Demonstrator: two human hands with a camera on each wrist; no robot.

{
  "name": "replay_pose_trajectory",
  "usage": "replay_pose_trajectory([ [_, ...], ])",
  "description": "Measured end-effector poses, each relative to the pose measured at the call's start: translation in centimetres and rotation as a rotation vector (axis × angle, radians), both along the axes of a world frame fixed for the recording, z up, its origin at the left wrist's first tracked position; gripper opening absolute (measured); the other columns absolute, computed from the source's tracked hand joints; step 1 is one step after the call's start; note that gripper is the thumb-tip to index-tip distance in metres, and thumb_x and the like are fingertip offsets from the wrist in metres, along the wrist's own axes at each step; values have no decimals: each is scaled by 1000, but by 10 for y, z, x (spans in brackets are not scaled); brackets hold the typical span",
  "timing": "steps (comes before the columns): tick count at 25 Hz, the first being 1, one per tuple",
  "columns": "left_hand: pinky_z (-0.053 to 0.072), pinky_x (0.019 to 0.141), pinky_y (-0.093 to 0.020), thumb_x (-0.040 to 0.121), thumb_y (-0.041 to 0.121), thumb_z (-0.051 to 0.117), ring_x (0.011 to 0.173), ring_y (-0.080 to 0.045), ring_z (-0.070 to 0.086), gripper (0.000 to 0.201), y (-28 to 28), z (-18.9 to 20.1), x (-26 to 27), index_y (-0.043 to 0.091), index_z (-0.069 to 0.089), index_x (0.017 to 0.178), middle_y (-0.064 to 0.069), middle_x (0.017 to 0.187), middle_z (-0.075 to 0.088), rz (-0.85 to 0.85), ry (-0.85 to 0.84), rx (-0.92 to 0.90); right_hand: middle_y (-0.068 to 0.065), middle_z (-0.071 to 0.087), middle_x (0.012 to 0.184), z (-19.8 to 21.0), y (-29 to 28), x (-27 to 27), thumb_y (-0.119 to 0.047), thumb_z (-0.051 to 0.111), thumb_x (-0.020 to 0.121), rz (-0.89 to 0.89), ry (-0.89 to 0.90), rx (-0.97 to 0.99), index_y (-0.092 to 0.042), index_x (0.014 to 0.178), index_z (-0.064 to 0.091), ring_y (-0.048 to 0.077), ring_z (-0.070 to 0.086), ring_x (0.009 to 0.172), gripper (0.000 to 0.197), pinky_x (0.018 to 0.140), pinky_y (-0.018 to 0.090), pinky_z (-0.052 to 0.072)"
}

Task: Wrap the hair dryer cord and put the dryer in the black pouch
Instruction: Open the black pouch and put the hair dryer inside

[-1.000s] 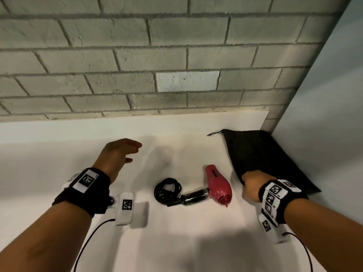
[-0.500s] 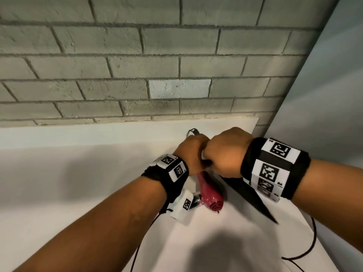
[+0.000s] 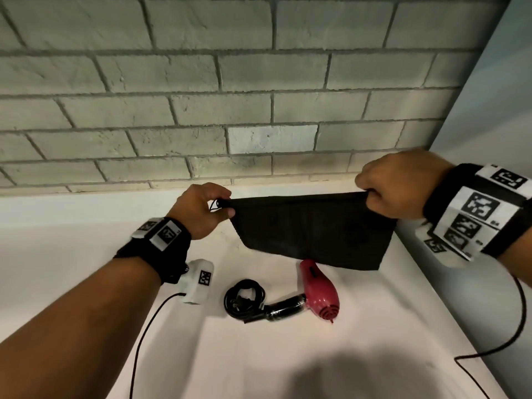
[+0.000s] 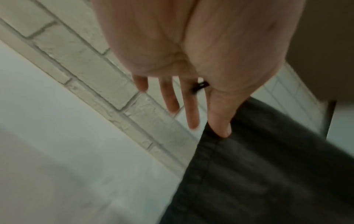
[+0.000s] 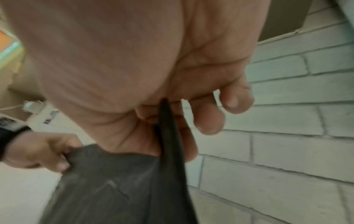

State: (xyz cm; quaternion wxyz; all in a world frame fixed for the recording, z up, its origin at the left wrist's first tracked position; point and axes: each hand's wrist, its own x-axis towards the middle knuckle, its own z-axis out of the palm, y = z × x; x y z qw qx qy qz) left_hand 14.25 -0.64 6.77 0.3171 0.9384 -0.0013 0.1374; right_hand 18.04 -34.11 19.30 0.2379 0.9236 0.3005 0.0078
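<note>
Left hand (image 3: 198,210) and right hand (image 3: 394,188) each pinch a top corner of the black pouch (image 3: 313,228), stretched taut above the counter's (image 3: 259,355) back edge. The hair dryer (image 3: 318,289) lies below it, its cord (image 3: 244,298) apparently coiled.

Head view: set high, facing forward and down onto white counter (image 3: 86,226) and brick wall (image 3: 259,82); both forearms in frame, moderate distance.
Left wrist view: placed under left hand (image 4: 191,53), looking along palm toward wall, very near, blurred.
Right wrist view: placed under right hand (image 5: 134,68), looking along palm toward wall, very near.
Shared across all 3: black pouch (image 3: 311,228), brick wall. Left hand also visible in right wrist view.
</note>
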Motion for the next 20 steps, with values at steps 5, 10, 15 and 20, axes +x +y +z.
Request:
replay_pose_trajectory([
  [5,37,58,-15,82,7,70,53,-1,47,28,-40,47,-3,25,59,64,5,59,52,-210,-56,-239,0,54,117,-17,39,1,-57,68,61,-25,-50,287,-26,129,45,27,60,97,79,83,41,45],
  [10,48,66,-29,77,15,68,66,-15,59,15,-56,53,-6,6,62,87,-2,73,64,-283,-82,-380,5,73,80,-27,100,-1,-20,69,84,-15,381,1120,-18,94,69,21,70,70,11,73,39,60],
  [15,56,74,-45,73,33,65,84,-22,69,31,-46,25,-21,20,63,101,-3,90,73,-121,-87,-269,5,74,100,-26,114,25,-23,69,83,-113,465,1354,-19,101,63,24,72,88,19,86,45,57],
  [20,57,59,-38,68,24,66,67,-17,69,27,-57,29,-17,15,63,93,-4,76,72,-10,-181,-460,-3,62,84,-57,136,-22,-54,77,64,-303,286,1458,-17,89,53,15,60,73,50,60,25,45],
])
